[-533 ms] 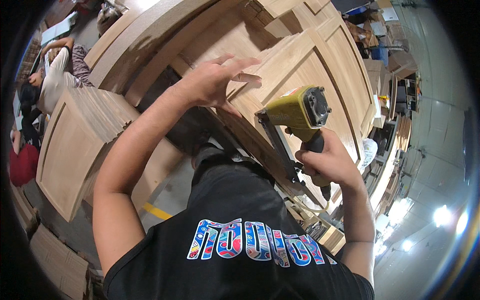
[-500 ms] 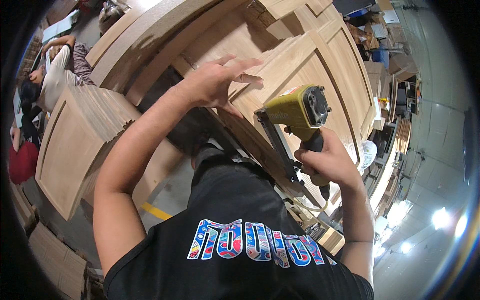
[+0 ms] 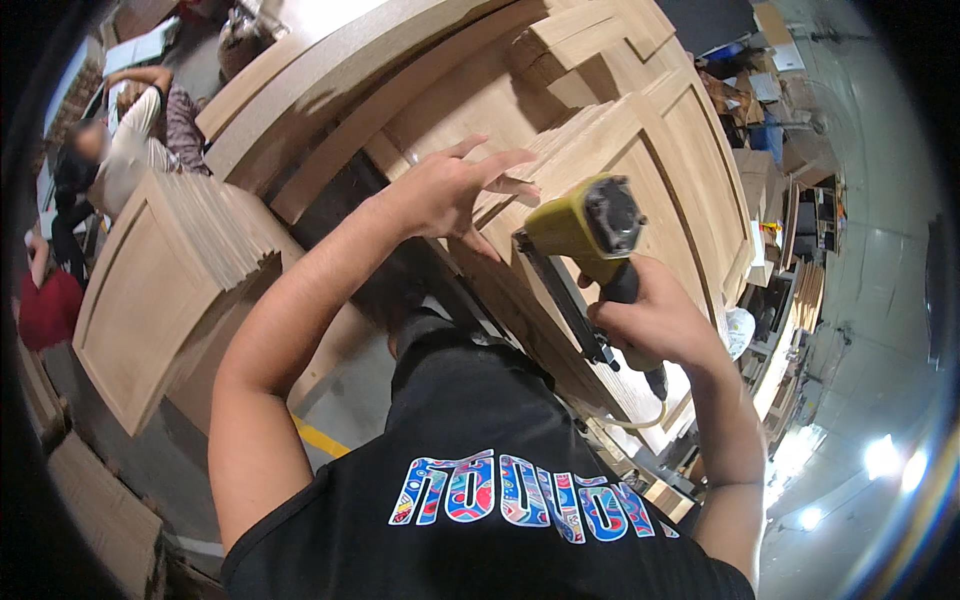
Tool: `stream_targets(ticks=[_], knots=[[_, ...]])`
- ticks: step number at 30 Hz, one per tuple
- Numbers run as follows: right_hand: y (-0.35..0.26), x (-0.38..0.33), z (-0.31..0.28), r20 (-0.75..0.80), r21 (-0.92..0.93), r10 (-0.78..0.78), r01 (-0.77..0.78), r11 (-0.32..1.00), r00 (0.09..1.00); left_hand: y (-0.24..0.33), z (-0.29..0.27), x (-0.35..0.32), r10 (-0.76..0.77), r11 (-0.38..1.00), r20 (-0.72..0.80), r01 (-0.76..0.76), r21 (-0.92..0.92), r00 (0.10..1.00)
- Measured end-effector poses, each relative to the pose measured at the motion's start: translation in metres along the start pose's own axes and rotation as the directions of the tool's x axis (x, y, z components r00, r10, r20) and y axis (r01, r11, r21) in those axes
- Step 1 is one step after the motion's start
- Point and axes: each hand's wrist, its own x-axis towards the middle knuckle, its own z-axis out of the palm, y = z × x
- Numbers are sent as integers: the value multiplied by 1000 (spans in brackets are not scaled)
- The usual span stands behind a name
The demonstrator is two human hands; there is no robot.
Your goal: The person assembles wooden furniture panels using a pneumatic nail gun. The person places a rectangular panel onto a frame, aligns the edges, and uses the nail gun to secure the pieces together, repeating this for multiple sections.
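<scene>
My right hand [image 3: 650, 315] is wrapped round the dark grip of a yellow-green and black pneumatic nail gun [image 3: 580, 225]. Its nose is at the near edge of a stack of framed wooden panels [image 3: 620, 150]; whether it touches the wood I cannot tell. A pale air hose [image 3: 640, 425] curves from the bottom of its handle. To the left, my left hand [image 3: 455, 195] is spread over the corner of the panel stack, fingers apart and thumb down along the edge. It looks to be touching the wood or just above it, holding nothing.
Another stack of framed panels [image 3: 145, 290] stands on the left. Behind it a person [image 3: 140, 150] sits or crouches, and a red garment [image 3: 50, 305] shows farther left. Long wooden boards [image 3: 330, 80] lie at the far side. Cardboard [image 3: 105, 510] is at lower left.
The view has shifted slightly, so the panels and both arms sit a little differently in it. The nail gun stays in my right hand, tilted slightly. My left hand keeps its spread.
</scene>
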Motion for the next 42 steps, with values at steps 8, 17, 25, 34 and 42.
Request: stream_targets(ticks=[8, 17, 25, 34, 42], knots=[[78, -57, 4, -149, 251, -122, 157, 955, 981, 2, -5, 2, -71, 997, 126, 65, 48, 990], [267, -205, 21, -769, 505, 396, 98, 857, 502, 34, -26, 27, 64, 951, 148, -105, 291, 987], [496, -254, 41, -734, 666, 633, 76, 742, 247, 142, 65, 52, 166, 882, 351, -297, 364, 922], [680, -137, 17, -796, 479, 590, -453, 752, 138, 218, 207, 28, 43, 838, 487, -297, 458, 873], [748, -42, 49, -771, 469, 512, -205, 859, 380, 250, 213, 32, -86, 822, 440, -186, 538, 894]])
